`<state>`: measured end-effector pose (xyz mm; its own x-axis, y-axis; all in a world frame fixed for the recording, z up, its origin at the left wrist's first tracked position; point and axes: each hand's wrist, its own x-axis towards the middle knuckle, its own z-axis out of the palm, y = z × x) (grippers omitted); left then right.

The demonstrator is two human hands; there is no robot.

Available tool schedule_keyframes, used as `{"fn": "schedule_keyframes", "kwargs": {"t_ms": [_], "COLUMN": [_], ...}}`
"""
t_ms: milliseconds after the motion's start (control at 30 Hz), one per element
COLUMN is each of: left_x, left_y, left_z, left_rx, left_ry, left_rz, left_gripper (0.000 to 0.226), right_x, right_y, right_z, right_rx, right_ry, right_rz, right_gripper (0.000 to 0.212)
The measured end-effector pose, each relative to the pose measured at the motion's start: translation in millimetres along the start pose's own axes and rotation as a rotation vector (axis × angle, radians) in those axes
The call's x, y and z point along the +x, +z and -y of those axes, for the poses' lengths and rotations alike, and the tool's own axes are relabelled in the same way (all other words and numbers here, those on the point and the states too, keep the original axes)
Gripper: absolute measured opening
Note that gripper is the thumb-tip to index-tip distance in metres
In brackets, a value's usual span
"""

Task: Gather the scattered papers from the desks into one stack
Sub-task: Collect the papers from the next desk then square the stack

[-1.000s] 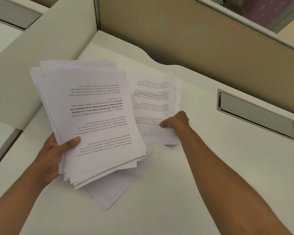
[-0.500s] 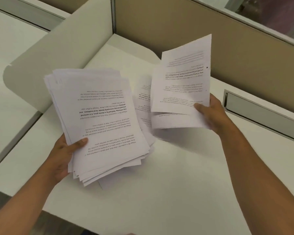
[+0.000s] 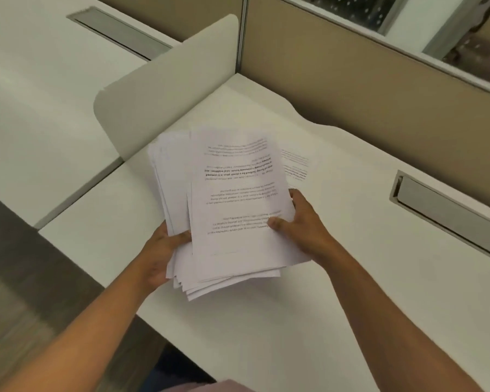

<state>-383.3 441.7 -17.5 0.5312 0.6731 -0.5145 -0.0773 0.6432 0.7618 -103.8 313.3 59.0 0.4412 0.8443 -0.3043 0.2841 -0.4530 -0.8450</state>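
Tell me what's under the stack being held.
One printed sheet pokes out on the desk beyond the stack both hands grip. Whether more sheets lie beneath is hidden.

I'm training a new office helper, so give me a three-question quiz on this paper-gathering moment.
1. True or false: both hands grip the stack.
2. Where does a loose sheet lie: A) desk, right of the stack; B) floor; C) in the metal slot?
3. Whose thumb presses the stack's top page?

Key: 1 true. 2 A. 3 the right hand; the left hand holds the left edge.
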Motion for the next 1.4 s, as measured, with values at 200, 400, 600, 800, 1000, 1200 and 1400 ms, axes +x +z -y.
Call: {"fn": "schedule_keyframes", "kwargs": {"t_ms": [200,400,600,800,1000,1200,1400], "left_x": [-24,-39,-49,-53,-59,-65,-65], "left_y": [-10,-3,-17,-42,-77,-97,-110], "left_z": [10,14,11,11,17,17,21], "left_rx": [-0.033,0.001,-0.102,0.085,-0.023,-0.053,-0.078], "left_ry": [0.015,-0.003,-0.031,0.102,0.124,0.142,0.148], "left_rz": [-0.028,0.030,0.024,-0.127,-0.261,-0.284,-0.269], "left_gripper": [0.062,0.062,0.056,0.065,0.052,0.054,0.060], "right_x": [9,26,33,34,90,117,135], "right_y": [-30,-5,32,74,60,16,10], "right_z": [1,10,7,19,14,-19,-11], "right_rx": [0.325,0.419,0.354,0.175,-0.189,-0.520,-0.536], "right_ry": [0.121,0.046,-0.048,-0.097,0.193,0.654,0.677], "right_rz": [0.261,0.509,0.381,0.258,-0.303,-0.333,-0.290], "right_gripper": [0.065,0.049,0.053,0.054,0.054,0.092,0.093]}}
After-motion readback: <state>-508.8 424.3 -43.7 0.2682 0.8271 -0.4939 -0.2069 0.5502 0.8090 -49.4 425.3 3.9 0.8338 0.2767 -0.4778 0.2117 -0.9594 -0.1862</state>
